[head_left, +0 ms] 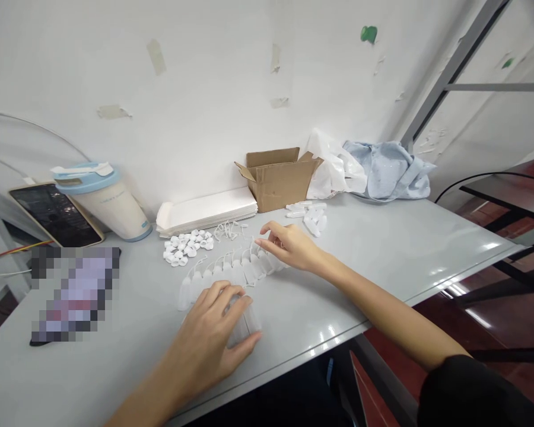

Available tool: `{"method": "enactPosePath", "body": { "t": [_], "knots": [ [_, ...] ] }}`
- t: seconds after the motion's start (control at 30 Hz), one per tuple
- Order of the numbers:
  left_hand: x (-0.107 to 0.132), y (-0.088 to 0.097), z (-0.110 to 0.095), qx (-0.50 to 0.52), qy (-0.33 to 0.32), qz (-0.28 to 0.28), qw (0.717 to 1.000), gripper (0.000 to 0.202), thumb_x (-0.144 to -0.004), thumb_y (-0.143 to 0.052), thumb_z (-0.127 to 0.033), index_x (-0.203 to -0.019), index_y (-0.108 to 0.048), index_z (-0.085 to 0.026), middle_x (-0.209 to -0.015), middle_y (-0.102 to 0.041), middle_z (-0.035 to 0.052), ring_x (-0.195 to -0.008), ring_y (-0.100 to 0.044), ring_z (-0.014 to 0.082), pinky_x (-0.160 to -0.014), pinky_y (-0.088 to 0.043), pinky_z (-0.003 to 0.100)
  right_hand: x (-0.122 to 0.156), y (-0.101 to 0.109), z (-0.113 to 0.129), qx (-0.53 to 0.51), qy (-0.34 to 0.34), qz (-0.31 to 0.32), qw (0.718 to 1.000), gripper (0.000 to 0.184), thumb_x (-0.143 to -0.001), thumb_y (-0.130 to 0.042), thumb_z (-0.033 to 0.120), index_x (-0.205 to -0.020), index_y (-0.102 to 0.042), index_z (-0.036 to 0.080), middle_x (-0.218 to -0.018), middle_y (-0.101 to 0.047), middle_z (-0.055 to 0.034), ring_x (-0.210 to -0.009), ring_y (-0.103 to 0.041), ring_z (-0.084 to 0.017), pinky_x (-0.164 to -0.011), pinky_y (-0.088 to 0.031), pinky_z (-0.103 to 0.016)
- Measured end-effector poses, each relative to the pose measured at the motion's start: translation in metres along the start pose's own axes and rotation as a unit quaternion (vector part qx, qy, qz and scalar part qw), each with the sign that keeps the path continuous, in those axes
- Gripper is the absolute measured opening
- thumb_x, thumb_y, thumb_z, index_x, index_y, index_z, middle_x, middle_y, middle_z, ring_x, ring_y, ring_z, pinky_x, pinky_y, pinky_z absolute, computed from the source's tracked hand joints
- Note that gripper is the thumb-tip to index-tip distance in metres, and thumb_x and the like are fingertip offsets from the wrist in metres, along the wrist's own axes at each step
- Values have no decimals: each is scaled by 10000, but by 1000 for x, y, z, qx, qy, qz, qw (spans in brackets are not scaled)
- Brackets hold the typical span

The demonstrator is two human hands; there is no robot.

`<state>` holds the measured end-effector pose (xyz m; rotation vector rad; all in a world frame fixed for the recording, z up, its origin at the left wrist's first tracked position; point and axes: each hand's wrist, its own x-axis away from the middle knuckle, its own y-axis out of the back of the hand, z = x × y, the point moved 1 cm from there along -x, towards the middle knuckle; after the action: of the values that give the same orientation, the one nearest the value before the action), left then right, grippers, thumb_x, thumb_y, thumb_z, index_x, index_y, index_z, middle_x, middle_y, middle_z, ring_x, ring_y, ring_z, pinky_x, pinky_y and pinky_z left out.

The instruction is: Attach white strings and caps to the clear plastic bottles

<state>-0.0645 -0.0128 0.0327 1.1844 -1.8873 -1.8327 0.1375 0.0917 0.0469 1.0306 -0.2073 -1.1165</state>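
My left hand [218, 332] is curved around a few clear plastic tubes [250, 320] near the front of the table, the thumb on one side and the fingers on the other. Behind it runs a slanting row of small translucent tubes [218, 274], several with thin white strings at their upper ends. Above the right end of that row hovers my right hand [293, 246], its thumb and forefinger bent with a small gap between them; no object shows in it. White ring-like caps [187, 246] lie heaped behind the row, beside a small pile of white strings [229, 230].
More translucent tubes [309, 214] lie before an open cardboard box [285, 181]. White flat packets [209, 210], a white plastic bag [333, 166] and blue cloth [387, 169] line the wall. A tumbler [111, 204], a phone [56, 213] and a blurred-out item [78, 296] are left.
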Motion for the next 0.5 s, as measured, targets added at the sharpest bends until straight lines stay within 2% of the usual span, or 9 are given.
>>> {"method": "enactPosePath", "body": {
  "t": [0.13, 0.27, 0.37, 0.5],
  "knots": [
    [-4, 11, 10, 2, 16, -12, 1000, 235, -858, -554, -300, -1047, -576, -163, -1043, -609, 101, -1003, -494, 264, -835, -451, 409, -4, 6, -9, 42, -23, -12, 999, 217, -923, -489, 345, -979, -559, 148, -624, -649, -8, -540, -540, -120, -553, -327, -215],
    [-18, 20, 38, 6, 70, -42, 997, 229, -906, -443, -277, -1020, -602, -157, -986, -642, 92, -994, -510, 252, -837, -450, 391, -11, 16, -25, 105, -62, -19, 992, 139, -921, -487, 250, -938, -583, 152, -713, -687, -36, -620, -584, -133, -567, -321, -219],
    [-37, 19, 65, 12, 124, -27, 992, 256, -893, -424, -298, -968, -631, -168, -960, -673, 80, -987, -526, 260, -816, -464, 387, -14, 25, -40, 188, -96, -18, 977, 144, -915, -463, 180, -947, -602, 156, -833, -701, -54, -719, -609, -148, -589, -325, -227],
    [-69, 12, 89, 18, 133, 5, 991, 281, -857, -417, -274, -954, -658, -166, -970, -696, 78, -990, -546, 268, -823, -469, 399, -16, 38, -56, 250, -146, -19, 957, 219, -899, -433, 117, -993, -627, 157, -1011, -680, -85, -826, -617, -184, -605, -329, -247]
  ]
}}
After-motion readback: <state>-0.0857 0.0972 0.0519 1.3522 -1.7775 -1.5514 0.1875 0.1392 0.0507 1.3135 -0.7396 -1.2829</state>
